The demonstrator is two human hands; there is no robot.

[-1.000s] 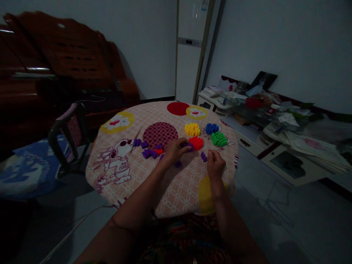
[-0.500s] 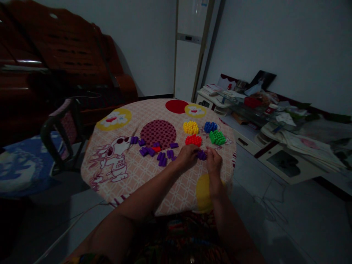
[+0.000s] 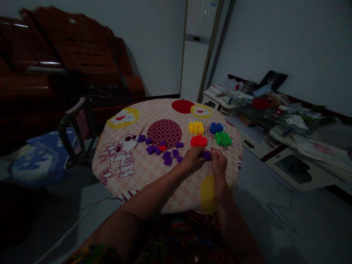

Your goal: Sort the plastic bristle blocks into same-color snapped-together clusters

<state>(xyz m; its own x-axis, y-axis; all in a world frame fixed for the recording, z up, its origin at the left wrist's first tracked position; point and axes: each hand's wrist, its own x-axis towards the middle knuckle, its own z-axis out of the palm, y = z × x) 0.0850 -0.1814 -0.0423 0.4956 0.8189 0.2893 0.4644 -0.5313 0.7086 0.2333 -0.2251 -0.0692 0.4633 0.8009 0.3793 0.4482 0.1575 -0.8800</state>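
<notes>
A round table under a patterned cloth fills the middle of the frame before you, and just right of centre your left hand and right hand face each other, the fingers of both drawn in narrow, holding a purple cluster between them. Just beyond sit knobbly red, yellow, green and blue clusters; loose purple pieces lie scattered left of your hands, with a small red piece among them.
</notes>
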